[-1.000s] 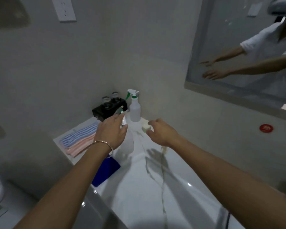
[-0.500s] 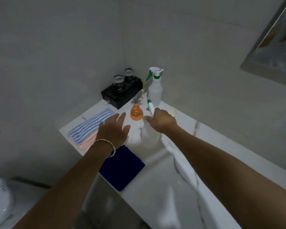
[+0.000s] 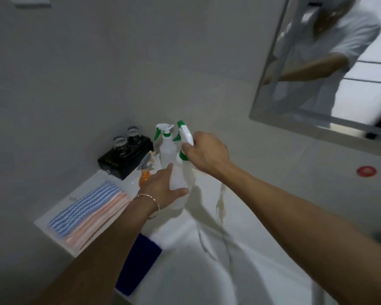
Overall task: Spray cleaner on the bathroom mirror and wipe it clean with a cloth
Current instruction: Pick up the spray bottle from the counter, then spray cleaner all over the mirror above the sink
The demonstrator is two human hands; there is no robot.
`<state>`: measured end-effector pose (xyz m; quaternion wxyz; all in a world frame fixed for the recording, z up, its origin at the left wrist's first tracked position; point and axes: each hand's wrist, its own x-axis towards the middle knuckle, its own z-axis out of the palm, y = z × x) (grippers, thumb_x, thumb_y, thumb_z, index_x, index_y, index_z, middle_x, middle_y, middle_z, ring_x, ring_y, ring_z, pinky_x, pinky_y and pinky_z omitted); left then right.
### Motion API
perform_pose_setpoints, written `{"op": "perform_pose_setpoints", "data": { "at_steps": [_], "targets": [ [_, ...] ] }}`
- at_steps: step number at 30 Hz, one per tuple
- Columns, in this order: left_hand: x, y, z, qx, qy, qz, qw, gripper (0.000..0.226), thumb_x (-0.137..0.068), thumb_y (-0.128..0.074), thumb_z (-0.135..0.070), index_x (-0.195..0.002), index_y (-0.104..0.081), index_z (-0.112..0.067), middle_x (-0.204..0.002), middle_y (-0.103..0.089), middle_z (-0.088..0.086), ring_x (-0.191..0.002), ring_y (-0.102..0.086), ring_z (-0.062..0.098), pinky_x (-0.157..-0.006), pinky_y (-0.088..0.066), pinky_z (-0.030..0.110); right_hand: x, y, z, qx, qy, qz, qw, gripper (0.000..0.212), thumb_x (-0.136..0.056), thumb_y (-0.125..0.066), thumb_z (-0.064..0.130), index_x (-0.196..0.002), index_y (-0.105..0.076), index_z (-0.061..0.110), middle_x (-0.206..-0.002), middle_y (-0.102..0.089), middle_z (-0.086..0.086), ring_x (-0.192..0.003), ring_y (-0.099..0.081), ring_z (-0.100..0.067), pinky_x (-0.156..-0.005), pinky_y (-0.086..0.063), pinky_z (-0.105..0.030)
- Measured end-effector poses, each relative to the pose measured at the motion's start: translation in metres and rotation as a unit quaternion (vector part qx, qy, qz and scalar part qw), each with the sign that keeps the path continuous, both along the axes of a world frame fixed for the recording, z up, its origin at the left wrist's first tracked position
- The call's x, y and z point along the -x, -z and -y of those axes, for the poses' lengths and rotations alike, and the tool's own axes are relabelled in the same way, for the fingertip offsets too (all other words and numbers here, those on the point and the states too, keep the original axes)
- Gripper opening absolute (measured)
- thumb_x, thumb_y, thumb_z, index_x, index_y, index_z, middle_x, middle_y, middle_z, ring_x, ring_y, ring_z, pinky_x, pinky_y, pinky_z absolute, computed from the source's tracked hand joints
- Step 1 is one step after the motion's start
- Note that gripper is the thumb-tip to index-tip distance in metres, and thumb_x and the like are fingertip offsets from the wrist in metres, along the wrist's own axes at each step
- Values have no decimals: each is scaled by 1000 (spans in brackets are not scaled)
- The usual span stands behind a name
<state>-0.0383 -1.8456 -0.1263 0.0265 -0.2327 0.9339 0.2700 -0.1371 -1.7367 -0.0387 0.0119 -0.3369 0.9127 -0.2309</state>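
A white spray bottle (image 3: 183, 179) with a green-and-white trigger head is held over the marble counter (image 3: 207, 249). My right hand (image 3: 207, 154) grips its neck and trigger. My left hand (image 3: 161, 188) presses against the bottle's body with fingers spread around it. The mirror (image 3: 330, 62) hangs on the wall at the upper right and reflects the person's arms. A dark blue cloth (image 3: 139, 267) lies on the counter's near edge under my left forearm. Striped blue and pink cloths (image 3: 88, 214) are stacked at the counter's left end.
A second white spray bottle (image 3: 166, 144) stands against the wall just behind the held one. A small orange spray bottle (image 3: 144, 176) sits left of it. A black tray with two glasses (image 3: 125, 155) fills the corner. A red sticker (image 3: 366, 171) marks the right wall.
My right hand has lifted the spray bottle off the counter toward the mirror. My left hand moved from the counter onto the bottle's body. The view has tilted up and right.
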Motion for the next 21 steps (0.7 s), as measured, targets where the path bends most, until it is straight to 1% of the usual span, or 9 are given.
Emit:
{"op": "perform_pose_setpoints", "data": {
  "at_steps": [2, 4, 6, 8, 11, 15, 17, 19, 21],
  "targets": [
    [20, -29, -28, 12, -7, -54, 998, 100, -54, -62, -78, -137, -31, -30, -130, -51, -1, -113, -52, 23, -89, -47, 42, 5, -34, -31, 58, 25, -8, 998, 22, -90, -50, 36, -91, -55, 14, -73, -54, 1, -67, -53, -22, -53, -32, -29],
    [38, -61, -59, 28, 10, -114, 993, 91, -47, -68, -72, -123, -41, -29, -114, -57, -4, -98, -57, 21, -79, -52, 41, 10, -64, -63, 124, 50, -19, 991, 20, -89, -52, 35, -88, -57, 16, -72, -55, 1, -66, -55, -21, -53, -36, -29],
    [54, -91, -94, 47, 27, -159, 986, 85, -45, -69, -69, -116, -45, -29, -106, -61, -4, -92, -60, 22, -74, -54, 40, 14, -90, -97, 178, 67, -47, 981, 20, -87, -55, 36, -86, -59, 16, -72, -57, 0, -66, -58, -21, -54, -44, -32],
    [69, -117, -128, 67, 42, -182, 980, 85, -45, -67, -70, -115, -44, -28, -104, -62, -2, -90, -62, 25, -73, -55, 41, 18, -114, -132, 213, 77, -87, 970, 22, -87, -57, 38, -83, -59, 17, -71, -58, 1, -65, -59, -19, -58, -50, -36],
    [88, -156, -179, 91, 75, -220, 968, 86, -50, -69, -69, -119, -40, -26, -105, -60, 1, -90, -60, 26, -74, -55, 41, 26, -146, -183, 269, 82, -124, 952, 24, -86, -58, 43, -85, -58, 19, -75, -58, 5, -68, -58, -15, -62, -51, -37],
    [103, -209, -232, 122, 134, -282, 942, 79, -58, -66, -69, -119, -39, -28, -106, -60, -2, -87, -58, 21, -72, -53, 37, 33, -179, -241, 363, 53, -150, 918, 31, -82, -69, 42, -102, -54, 24, -98, -52, 5, -80, -52, -5, -65, -43, -22],
    [106, -232, -251, 147, 148, -293, 933, 71, -58, -66, -69, -109, -42, -26, -103, -61, -2, -86, -59, 22, -69, -50, 33, 34, -190, -259, 403, 60, -152, 901, 36, -80, -73, 37, -106, -51, 26, -102, -47, 5, -86, -50, -6, -68, -38, -19],
    [103, -255, -273, 174, 174, -311, 918, 63, -60, -69, -65, -99, -39, -26, -94, -57, -3, -80, -55, 20, -64, -44, 29, 35, -205, -275, 438, 65, -135, 886, 37, -78, -73, 34, -105, -50, 23, -106, -48, 0, -92, -52, -12, -72, -43, -23],
    [98, -276, -289, 178, 199, -332, 905, 59, -63, -71, -62, -94, -34, -27, -83, -49, -7, -74, -49, 17, -60, -38, 26, 33, -223, -286, 463, 57, -104, 878, 40, -72, -73, 38, -99, -53, 17, -105, -54, -10, -89, -58, -22, -74, -52, -39]
  ]
}}
